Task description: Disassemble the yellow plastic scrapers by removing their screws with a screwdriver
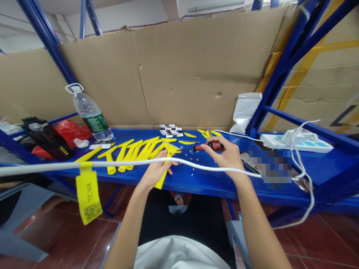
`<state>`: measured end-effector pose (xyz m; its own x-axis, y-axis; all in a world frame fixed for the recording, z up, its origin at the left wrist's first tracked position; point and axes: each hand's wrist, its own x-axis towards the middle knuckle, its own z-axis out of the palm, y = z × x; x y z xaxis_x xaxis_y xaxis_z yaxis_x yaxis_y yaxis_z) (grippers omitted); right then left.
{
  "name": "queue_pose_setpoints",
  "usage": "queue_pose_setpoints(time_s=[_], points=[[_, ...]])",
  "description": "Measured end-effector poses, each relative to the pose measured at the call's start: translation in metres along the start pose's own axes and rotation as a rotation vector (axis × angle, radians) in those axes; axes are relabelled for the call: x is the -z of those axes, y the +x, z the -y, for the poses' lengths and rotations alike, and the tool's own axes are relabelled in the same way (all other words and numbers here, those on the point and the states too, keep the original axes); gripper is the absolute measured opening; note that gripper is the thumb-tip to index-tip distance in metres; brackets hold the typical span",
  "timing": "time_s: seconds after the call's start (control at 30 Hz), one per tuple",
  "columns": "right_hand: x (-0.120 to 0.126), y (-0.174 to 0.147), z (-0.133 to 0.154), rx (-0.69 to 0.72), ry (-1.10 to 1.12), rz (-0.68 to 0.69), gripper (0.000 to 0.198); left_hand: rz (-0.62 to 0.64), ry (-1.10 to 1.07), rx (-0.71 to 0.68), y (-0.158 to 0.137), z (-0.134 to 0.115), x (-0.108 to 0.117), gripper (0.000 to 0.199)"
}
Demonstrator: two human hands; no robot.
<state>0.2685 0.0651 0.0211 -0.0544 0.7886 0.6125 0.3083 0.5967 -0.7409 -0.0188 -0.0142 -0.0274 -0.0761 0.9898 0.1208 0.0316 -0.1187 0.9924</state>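
My left hand (157, 171) is closed around the handle of a yellow plastic scraper (159, 183), its wide head angled away from me. In my right hand (228, 157) is a red and black screwdriver (209, 146), held level. Its thin shaft points left and the tip reaches the scraper head; whether it sits in a screw is too small to tell. Small loose screws (192, 160) lie scattered on the blue shelf (207, 183) between my hands. Left of my left hand lies a row of similar yellow scrapers (123, 158). Thin yellow pieces (188, 142) rest behind the screwdriver.
A white cable (112, 163) with a yellow tag (88, 198) crosses before my hands. Small white-and-black packs (171, 130) lie at the back. A water bottle (94, 116) and black bag (46, 138) stand left; a phone (248, 161) and power strip (297, 143) lie right.
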Motion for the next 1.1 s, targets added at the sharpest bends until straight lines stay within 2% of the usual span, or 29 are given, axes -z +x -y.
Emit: queue_pose_setpoints(time_s=[0.3,0.43,0.6,0.83,1.1], points=[[0.0002,-0.0003,-0.0047,0.016,-0.018,-0.004,0.036,-0.012,-0.015,-0.016,-0.0013,-0.0018,-0.0036,0.075],[-0.0001,-0.0005,-0.0054,0.022,-0.031,-0.003,0.036,-0.027,-0.017,0.005,-0.0022,0.0007,-0.0025,0.077],[0.0008,-0.0009,-0.0032,0.029,-0.034,-0.008,0.036,-0.021,0.013,-0.004,-0.0030,0.0033,-0.0003,0.069],[0.0008,-0.0016,-0.0003,0.026,-0.029,-0.008,0.035,-0.004,0.014,0.015,-0.0043,-0.0051,-0.0032,0.067],[-0.0007,-0.0012,-0.0006,0.022,-0.021,0.004,0.034,-0.010,0.045,0.014,-0.0037,-0.0023,-0.0019,0.060]])
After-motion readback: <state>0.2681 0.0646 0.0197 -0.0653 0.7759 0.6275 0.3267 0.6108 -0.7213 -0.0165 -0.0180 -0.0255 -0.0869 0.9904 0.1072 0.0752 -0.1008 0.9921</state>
